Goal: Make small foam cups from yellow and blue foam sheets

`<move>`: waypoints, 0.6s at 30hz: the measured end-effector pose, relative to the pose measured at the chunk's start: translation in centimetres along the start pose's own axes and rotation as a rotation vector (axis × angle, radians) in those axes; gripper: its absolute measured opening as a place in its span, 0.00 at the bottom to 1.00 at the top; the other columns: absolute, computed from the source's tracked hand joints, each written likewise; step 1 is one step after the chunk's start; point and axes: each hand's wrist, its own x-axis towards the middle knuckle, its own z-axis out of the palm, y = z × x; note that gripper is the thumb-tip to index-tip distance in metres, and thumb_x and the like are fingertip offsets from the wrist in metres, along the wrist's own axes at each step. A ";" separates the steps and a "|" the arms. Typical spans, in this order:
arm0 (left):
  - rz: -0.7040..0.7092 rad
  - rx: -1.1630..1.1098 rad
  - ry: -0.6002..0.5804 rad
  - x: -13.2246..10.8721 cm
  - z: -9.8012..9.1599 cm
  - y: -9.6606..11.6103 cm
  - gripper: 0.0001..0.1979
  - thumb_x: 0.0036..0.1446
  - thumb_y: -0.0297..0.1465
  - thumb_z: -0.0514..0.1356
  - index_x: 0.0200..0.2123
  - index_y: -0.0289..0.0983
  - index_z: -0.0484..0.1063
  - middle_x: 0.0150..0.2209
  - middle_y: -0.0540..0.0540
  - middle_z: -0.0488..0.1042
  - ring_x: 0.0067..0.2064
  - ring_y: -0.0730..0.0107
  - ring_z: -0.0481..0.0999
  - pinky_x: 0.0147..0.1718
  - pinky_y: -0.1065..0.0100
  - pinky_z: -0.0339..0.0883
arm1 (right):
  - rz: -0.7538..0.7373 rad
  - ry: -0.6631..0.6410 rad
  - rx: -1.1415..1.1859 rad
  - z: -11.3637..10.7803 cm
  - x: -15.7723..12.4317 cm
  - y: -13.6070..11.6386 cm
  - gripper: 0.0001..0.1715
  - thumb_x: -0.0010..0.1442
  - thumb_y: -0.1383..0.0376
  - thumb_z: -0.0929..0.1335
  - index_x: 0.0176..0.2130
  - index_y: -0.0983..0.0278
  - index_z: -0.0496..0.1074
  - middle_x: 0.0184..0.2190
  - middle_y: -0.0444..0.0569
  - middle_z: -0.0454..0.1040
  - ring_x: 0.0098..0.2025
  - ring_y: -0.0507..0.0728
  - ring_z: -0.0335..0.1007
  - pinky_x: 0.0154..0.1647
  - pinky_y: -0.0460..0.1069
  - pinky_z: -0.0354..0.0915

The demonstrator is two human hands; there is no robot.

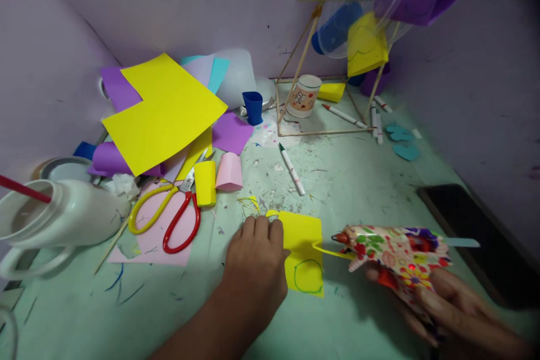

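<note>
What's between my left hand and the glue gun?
In the head view, a yellow sheet lies between your left hand and the glue gun, with a thin yellow strip running from over the sheet toward the gun.

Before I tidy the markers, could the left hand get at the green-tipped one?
Probably yes: the green-tipped marker lies just beyond the left hand, nothing tall between them, though the hand is at the small yellow sheet.

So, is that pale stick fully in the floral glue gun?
No, partly out: the pale stick juts from the back of the floral glue gun in the right hand.
</note>
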 end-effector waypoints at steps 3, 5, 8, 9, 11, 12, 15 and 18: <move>-0.002 0.010 -0.029 0.3 -0.3 -0.1 0.13 0.55 0.27 0.51 0.44 0.34 0.67 0.39 0.39 0.70 0.40 0.55 0.68 0.35 0.55 0.69 | 0.015 0.028 -0.005 0.6 -0.7 -0.7 0.23 0.30 0.41 0.72 0.19 0.54 0.72 0.15 0.50 0.68 0.14 0.52 0.49 0.14 0.47 0.44; -0.006 0.005 -0.066 0.4 -0.6 -0.2 0.13 0.56 0.28 0.51 0.44 0.34 0.66 0.40 0.39 0.70 0.41 0.54 0.69 0.36 0.55 0.69 | 0.031 0.042 -0.008 0.6 -0.9 -1.0 0.25 0.26 0.41 0.73 0.17 0.56 0.71 0.14 0.50 0.68 0.13 0.50 0.47 0.13 0.46 0.42; -0.023 -0.004 -0.104 0.6 -0.8 0.0 0.13 0.55 0.28 0.52 0.45 0.34 0.66 0.41 0.39 0.71 0.42 0.54 0.70 0.36 0.55 0.69 | 0.024 0.051 -0.018 0.4 -0.8 -0.6 0.27 0.27 0.39 0.73 0.17 0.57 0.70 0.12 0.47 0.64 0.14 0.48 0.45 0.14 0.44 0.40; -0.026 -0.005 -0.107 0.6 -0.8 0.0 0.13 0.55 0.28 0.52 0.45 0.34 0.66 0.41 0.39 0.71 0.42 0.54 0.70 0.36 0.55 0.70 | 0.014 0.051 -0.021 0.3 -0.8 -0.3 0.26 0.28 0.39 0.72 0.18 0.57 0.71 0.12 0.47 0.63 0.14 0.49 0.45 0.14 0.44 0.40; -0.025 -0.007 -0.093 0.5 -0.6 0.1 0.13 0.54 0.28 0.53 0.44 0.34 0.67 0.40 0.39 0.71 0.41 0.54 0.70 0.34 0.56 0.70 | -0.011 0.045 -0.025 0.4 -0.6 0.4 0.24 0.31 0.41 0.73 0.19 0.56 0.71 0.12 0.46 0.63 0.15 0.50 0.47 0.14 0.44 0.41; -0.011 -0.016 -0.064 0.4 -0.6 0.0 0.12 0.54 0.28 0.54 0.43 0.35 0.68 0.40 0.40 0.72 0.41 0.54 0.71 0.33 0.57 0.70 | -0.024 0.043 -0.023 0.4 -0.4 0.7 0.23 0.32 0.43 0.73 0.19 0.56 0.72 0.12 0.45 0.63 0.15 0.50 0.49 0.14 0.44 0.42; 0.060 -0.080 0.219 0.2 -1.1 -1.2 0.11 0.55 0.29 0.54 0.42 0.36 0.68 0.38 0.42 0.73 0.40 0.59 0.71 0.33 0.62 0.70 | -0.049 0.062 -0.014 0.2 0.4 1.0 0.22 0.33 0.45 0.74 0.19 0.58 0.71 0.13 0.46 0.64 0.14 0.51 0.50 0.12 0.44 0.44; -0.122 -0.064 0.633 0.5 -2.7 -3.9 0.12 0.56 0.33 0.54 0.42 0.36 0.68 0.38 0.41 0.74 0.41 0.61 0.72 0.39 0.61 0.68 | -0.068 0.056 0.002 -0.4 1.8 -0.2 0.22 0.35 0.46 0.74 0.18 0.61 0.70 0.14 0.47 0.67 0.13 0.49 0.50 0.11 0.44 0.45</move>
